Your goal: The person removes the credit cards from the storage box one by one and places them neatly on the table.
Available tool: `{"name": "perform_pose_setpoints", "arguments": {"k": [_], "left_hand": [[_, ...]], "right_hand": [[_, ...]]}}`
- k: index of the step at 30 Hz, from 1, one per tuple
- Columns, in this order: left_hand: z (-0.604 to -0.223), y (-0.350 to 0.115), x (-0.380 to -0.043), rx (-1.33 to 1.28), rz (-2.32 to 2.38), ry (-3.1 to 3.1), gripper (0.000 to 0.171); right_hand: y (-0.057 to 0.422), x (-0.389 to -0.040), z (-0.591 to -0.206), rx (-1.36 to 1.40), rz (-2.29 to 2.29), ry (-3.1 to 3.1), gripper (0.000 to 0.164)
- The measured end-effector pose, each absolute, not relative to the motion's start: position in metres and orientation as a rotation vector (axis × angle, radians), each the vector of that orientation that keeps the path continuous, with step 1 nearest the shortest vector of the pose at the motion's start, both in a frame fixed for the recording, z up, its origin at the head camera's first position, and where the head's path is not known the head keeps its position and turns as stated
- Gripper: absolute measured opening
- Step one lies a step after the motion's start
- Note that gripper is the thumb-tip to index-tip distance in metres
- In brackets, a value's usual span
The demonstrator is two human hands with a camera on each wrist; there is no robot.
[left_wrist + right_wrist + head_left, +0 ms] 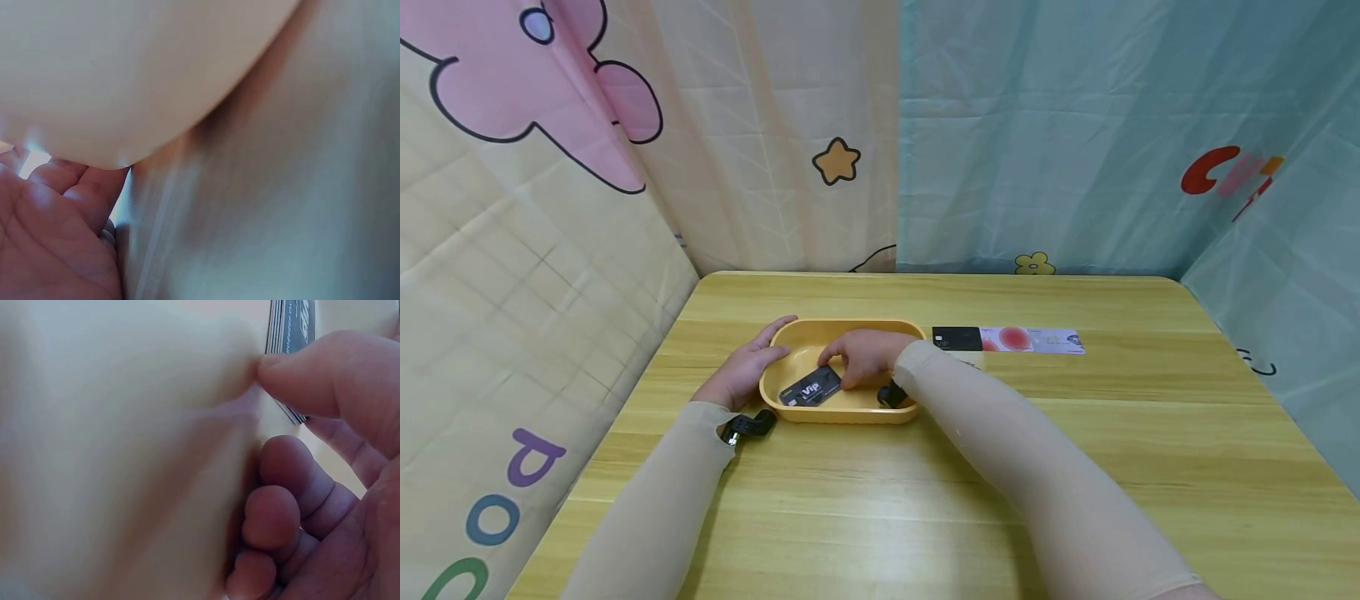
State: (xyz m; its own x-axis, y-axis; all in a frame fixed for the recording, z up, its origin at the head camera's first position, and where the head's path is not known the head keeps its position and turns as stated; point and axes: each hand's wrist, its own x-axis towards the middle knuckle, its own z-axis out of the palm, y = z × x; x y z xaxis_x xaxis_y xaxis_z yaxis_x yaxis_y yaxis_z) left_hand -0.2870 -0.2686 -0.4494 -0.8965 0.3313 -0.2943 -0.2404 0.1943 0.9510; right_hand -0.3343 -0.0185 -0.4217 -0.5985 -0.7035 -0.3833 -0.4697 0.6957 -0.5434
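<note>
Broadly, printed fabric walls, cream [737,125] on one side and blue [1060,125] on the other, rise beyond a shallow yellow tray [842,417]. Under the tray spreads a wood-grain table [887,500]. Two forearms in beige sleeves [1037,458] reach toward the tray from its near side, one at each end. The tray itself is oblong with rounded ends. At its left end, the left hand [741,371] holds it, thumb over the rim and fingers along the outer wall. Inside the tray, the right hand [867,354] pinches a small stack of cards [810,387] between thumb and index finger, the other fingers curled in. That stack lies in the left half of the tray, tilted, its dark top card printed "VIP". Just right of the tray, three cards run in a row: a black card [957,338], a red-circled card [1007,338] and a pale lilac card [1057,341]. A small black device [758,423] on the left wrist sits beside the tray's near left corner.
</note>
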Motion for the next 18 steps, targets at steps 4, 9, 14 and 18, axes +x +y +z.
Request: {"name": "perform_pose_setpoints", "arguments": {"k": [4,9,14,18], "left_hand": [[-0.4496,-0.268,-0.2867,0.08,1.747,2.045,0.06],[-0.4494,-0.2687,-0.2866,0.084,1.746,2.048,0.06],[-0.4487,-0.2687,-0.286,0.097,1.736,2.055,0.06],[-0.4489,-0.2686,-0.2864,0.097,1.735,2.054,0.06]], "right_hand": [[-0.0184,-0.3348,-0.4224,-0.898,-0.524,2.314,0.059],[-0.0189,-0.3362,-0.4244,-0.924,-0.513,2.316,0.058],[-0.0197,-0.3359,-0.4242,-0.959,-0.489,2.327,0.056],[-0.0204,-0.3362,-0.4251,-0.972,-0.465,2.339,0.056]]}}
